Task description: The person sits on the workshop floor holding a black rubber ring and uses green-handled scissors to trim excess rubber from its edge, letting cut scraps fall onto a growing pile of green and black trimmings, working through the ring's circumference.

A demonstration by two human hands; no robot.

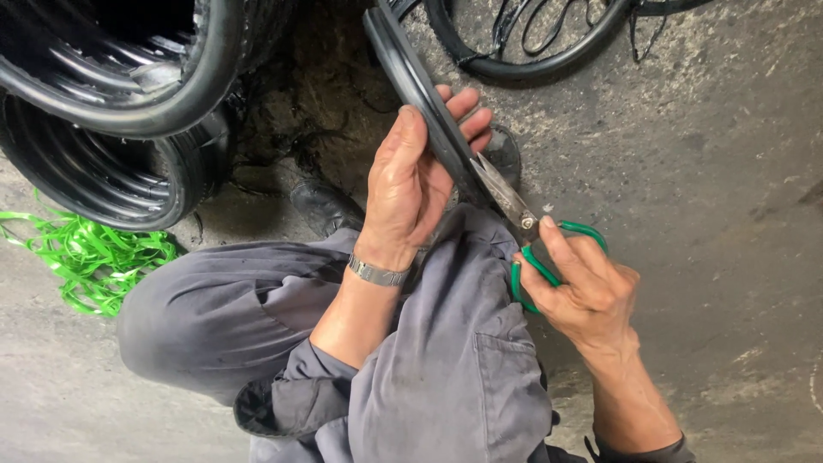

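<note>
Two hands work at the middle of the frame, above the knees of a person crouching in grey work trousers (446, 360). The left hand (411, 184) is clamped around a black rubber tyre strip (411, 77), thumb on the near side and fingers curled over the far edge. The strip is narrow, smooth and slightly glossy, with a raised lip along its edge; it runs as a curved band from the top centre of the frame down and rightward to the hand, where it meets the blades. A metal watch band (375, 274) circles that wrist.

The right hand (583, 291), at the lower right of centre, is closed through the loops of green-handled scissors (523, 227). Their dull steel blades point up and left and lie against the strip just below the left hand's fingers; whether the blades bite into the rubber cannot be told.

Stacked black tyres (111, 94) fill the upper left of the frame, their inner ribs catching light. A tangle of bright green plastic strapping (90, 257) lies on the concrete floor (711, 171) at the left edge. Another black rubber ring (531, 60) with loose thin strips inside it lies at the top right of centre. Black shoes (324, 206) show between the knees and the tyres.
</note>
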